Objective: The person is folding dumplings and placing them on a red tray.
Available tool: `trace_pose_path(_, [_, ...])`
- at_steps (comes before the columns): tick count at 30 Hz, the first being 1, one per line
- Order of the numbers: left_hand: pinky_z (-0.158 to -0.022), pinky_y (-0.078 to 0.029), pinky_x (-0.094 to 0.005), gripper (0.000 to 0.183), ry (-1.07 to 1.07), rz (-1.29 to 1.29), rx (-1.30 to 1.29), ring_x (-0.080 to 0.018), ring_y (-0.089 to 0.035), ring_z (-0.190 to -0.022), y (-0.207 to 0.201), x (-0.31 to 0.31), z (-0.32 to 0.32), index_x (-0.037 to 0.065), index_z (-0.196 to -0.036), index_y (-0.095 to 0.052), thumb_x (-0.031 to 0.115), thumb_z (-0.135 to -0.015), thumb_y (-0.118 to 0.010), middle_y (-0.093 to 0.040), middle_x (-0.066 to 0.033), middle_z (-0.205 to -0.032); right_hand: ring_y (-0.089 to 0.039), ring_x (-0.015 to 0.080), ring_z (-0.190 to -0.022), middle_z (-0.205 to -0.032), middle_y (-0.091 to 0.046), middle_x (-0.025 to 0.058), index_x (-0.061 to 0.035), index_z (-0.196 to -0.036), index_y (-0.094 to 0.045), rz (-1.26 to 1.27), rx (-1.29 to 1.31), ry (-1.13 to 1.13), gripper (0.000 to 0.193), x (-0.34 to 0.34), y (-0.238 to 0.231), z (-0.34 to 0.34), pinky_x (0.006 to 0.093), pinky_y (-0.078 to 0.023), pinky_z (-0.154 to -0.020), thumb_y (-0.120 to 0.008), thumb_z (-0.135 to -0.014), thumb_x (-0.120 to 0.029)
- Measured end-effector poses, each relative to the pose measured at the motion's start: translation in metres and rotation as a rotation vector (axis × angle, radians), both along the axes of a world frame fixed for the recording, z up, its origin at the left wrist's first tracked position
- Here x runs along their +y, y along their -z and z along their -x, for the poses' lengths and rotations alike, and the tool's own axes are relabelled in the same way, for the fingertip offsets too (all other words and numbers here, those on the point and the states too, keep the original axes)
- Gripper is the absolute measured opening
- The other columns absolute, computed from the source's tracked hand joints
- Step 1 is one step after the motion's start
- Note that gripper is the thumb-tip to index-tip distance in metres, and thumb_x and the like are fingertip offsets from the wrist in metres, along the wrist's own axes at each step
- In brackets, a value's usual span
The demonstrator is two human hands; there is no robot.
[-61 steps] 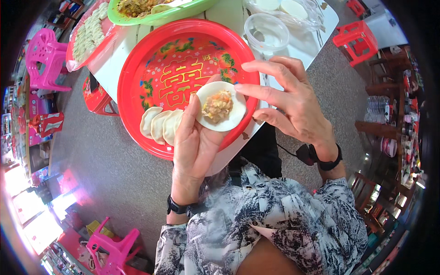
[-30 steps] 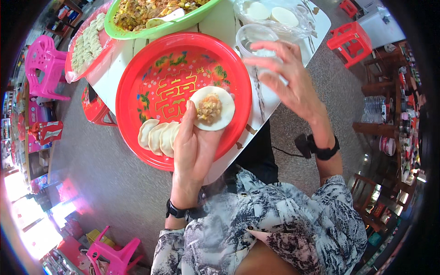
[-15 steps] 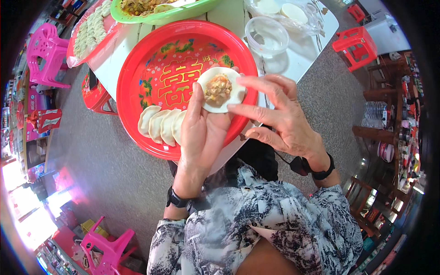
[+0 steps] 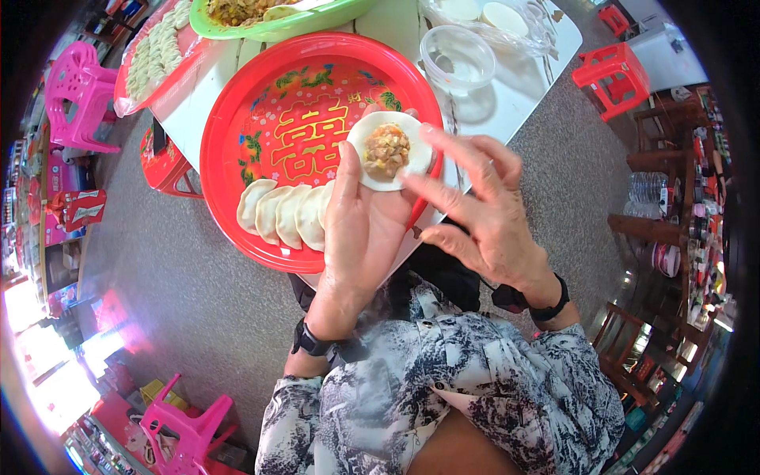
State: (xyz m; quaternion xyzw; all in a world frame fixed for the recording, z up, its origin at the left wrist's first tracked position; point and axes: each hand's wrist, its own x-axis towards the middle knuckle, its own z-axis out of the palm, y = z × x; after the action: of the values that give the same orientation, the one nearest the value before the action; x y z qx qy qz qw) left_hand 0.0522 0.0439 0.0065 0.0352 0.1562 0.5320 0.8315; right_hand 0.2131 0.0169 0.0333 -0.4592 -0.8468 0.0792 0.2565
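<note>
A round white dumpling wrapper (image 4: 374, 119) lies across the fingers of my left hand (image 4: 356, 226), palm up, its thumb along the wrapper's left edge. Chopped meat-and-vegetable filling (image 4: 385, 152) sits in the middle of the dough, which is unfolded. My right hand (image 4: 500, 226) reaches in from the right with fingers apart; its index and middle fingertips are at the wrapper's right edge. Beneath is a red round tray (image 4: 224, 142) with gold and floral decoration. Several folded dumplings (image 4: 286, 215) overlap in a row on its near side, partly hidden by my left hand.
A green bowl of filling (image 4: 277, 30) stands beyond the tray. Far left, a pink tray (image 4: 178, 75) bears rows of dumplings. To the right are a clear plastic tub (image 4: 457, 59) and bagged wrappers (image 4: 504, 20) on the white table (image 4: 518, 99). Stools (image 4: 613, 79) stand around.
My left hand has shifted slightly right with the wrapper, uncovering more of the dumpling row. My right fingers have stayed near the wrapper's right edge.
</note>
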Motion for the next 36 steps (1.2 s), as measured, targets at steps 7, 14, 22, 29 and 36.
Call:
trace_pose_path(7, [-0.112,-0.028,-0.0410,0.053,-0.019,-0.034,-0.024,-0.0252,-0.038,-0.131,-0.002,-0.002,-0.004,0.010,-0.143,-0.030,0.044,-0.102,-0.028,-0.041,-0.0109,-0.141,-0.038,0.0279,-0.119,-0.140,-0.042,0.0082,-0.0094,-0.117,-0.063,0.017,-0.038,0.067,0.046,-0.006,-0.004,0.002,0.0380,-0.029,-0.103,-0.064,-0.082,-0.039])
trace_pose_path(14, [-0.110,-0.032,-0.0421,0.052,0.054,-0.008,-0.064,-0.0262,-0.042,-0.129,0.001,-0.009,-0.007,0.007,-0.142,-0.033,0.041,-0.102,-0.031,-0.044,-0.0117,-0.140,-0.040,0.0286,-0.118,-0.141,-0.044,0.0100,-0.0120,-0.115,-0.066,0.014,0.017,0.021,0.045,-0.009,0.000,0.016,0.0389,-0.026,-0.103,-0.053,-0.090,-0.047])
trace_pose_path(22, [-0.109,-0.032,-0.0393,0.056,0.148,-0.076,-0.282,-0.0253,-0.041,-0.128,0.012,-0.009,0.003,0.012,-0.146,-0.025,0.046,-0.102,-0.026,-0.041,-0.0096,-0.140,-0.039,0.0295,-0.121,-0.142,-0.044,0.0074,-0.0158,-0.115,-0.067,-0.060,-0.033,0.023,0.044,0.003,-0.002,0.024,0.0384,-0.026,-0.105,-0.052,-0.090,-0.048])
trace_pose_path(29, [-0.110,-0.031,-0.0399,0.053,0.050,-0.021,-0.080,-0.0256,-0.040,-0.130,-0.005,-0.010,0.000,0.011,-0.146,-0.026,0.041,-0.103,-0.026,-0.041,-0.0117,-0.142,-0.038,0.0288,-0.122,-0.141,-0.045,0.0062,-0.0175,-0.113,-0.069,-0.003,-0.005,-0.010,0.040,0.001,-0.008,0.019,0.0374,-0.029,-0.105,-0.053,-0.089,-0.046])
trace_pose_path(36, [-0.113,-0.027,-0.0430,0.052,0.063,-0.043,-0.119,-0.0286,-0.035,-0.135,-0.011,-0.004,0.005,0.006,-0.145,-0.028,0.037,-0.103,-0.027,-0.037,-0.0140,-0.145,-0.039,0.0291,-0.123,-0.140,-0.047,0.0074,-0.0174,-0.107,-0.071,0.042,0.034,-0.048,0.034,0.003,-0.014,0.007,0.0391,-0.027,-0.104,-0.055,-0.090,-0.042])
